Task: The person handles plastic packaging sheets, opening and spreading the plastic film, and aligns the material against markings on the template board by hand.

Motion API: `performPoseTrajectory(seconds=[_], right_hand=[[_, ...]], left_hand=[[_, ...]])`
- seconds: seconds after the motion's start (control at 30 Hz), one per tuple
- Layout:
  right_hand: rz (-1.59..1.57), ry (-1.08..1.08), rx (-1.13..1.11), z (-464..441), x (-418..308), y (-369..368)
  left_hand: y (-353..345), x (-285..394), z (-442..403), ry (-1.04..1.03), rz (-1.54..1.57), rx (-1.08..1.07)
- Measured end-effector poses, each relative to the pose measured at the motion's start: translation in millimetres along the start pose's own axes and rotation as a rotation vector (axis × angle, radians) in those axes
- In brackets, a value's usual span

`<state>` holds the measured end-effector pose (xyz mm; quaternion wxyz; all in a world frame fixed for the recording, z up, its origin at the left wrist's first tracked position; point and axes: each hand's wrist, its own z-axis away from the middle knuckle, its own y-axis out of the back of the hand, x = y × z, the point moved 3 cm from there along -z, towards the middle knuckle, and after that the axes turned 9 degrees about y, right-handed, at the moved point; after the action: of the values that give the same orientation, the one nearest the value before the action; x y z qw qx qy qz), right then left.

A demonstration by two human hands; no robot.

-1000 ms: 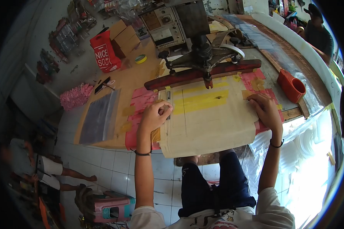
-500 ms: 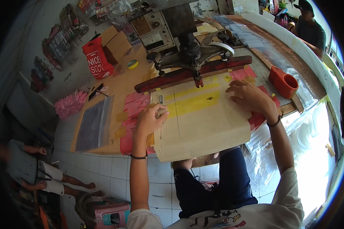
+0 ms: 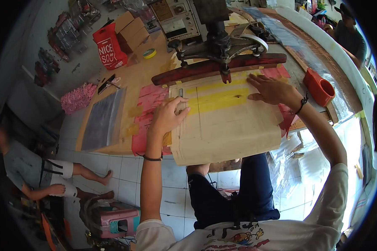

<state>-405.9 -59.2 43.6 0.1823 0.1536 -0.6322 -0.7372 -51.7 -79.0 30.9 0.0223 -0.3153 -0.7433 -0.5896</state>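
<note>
A tan sheet (image 3: 230,134) with ruled lines and a band of yellow tape (image 3: 220,101) lies on the wooden table, its front edge curving down over my lap. My left hand (image 3: 166,116) rests at the sheet's left side with thumb and forefinger apart, close to a small metal strip (image 3: 180,93). On the sheet's far right part my right hand (image 3: 274,89) lies flat, fingers stretched out and holding nothing. Just beyond both hands, a machine's long dark red bar (image 3: 255,62) hangs over the sheet's far edge. Red plastic (image 3: 144,121) sticks out from beneath the sheet on both sides.
On the left of the table are a grey plastic sheet (image 3: 100,125), a phone (image 3: 106,83), a tape roll (image 3: 149,53) and a red bag (image 3: 109,46). An orange tape dispenser (image 3: 318,87) stands at right. One person (image 3: 33,167) sits at left; another (image 3: 349,37) is far right.
My right hand has come down flat onto the sheet from a raised, curled pose. My left hand's thumb and forefinger have spread slightly. The view has shifted a little.
</note>
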Motion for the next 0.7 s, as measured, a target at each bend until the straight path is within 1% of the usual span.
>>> performPoseTrajectory(seconds=[0.07,0.17,0.27,0.47,0.57,0.7], right_hand=[[-0.023,0.018,-0.012,-6.7,-3.3,-2.3],[0.029,0.051,0.093,-13.6,-27.6,-7.7],[-0.046,0.119,0.256,-13.5,-42.3,-24.8],[-0.081,0.167,0.276,7.4,-50.8,-16.6],[-0.090,0.174,0.296,0.4,-37.5,-19.3],[-0.097,0.106,0.317,2.0,-30.2,-22.9]], left_hand=[[5.0,3.9,0.7,0.086,-0.040,-0.068],[5.3,3.8,0.2,0.076,-0.025,-0.064],[5.7,5.5,1.2,0.083,-0.020,-0.067],[3.8,2.3,1.4,0.073,-0.012,-0.051],[3.2,2.4,1.2,0.074,0.014,-0.045],[2.3,-2.9,1.9,0.059,0.031,-0.034]])
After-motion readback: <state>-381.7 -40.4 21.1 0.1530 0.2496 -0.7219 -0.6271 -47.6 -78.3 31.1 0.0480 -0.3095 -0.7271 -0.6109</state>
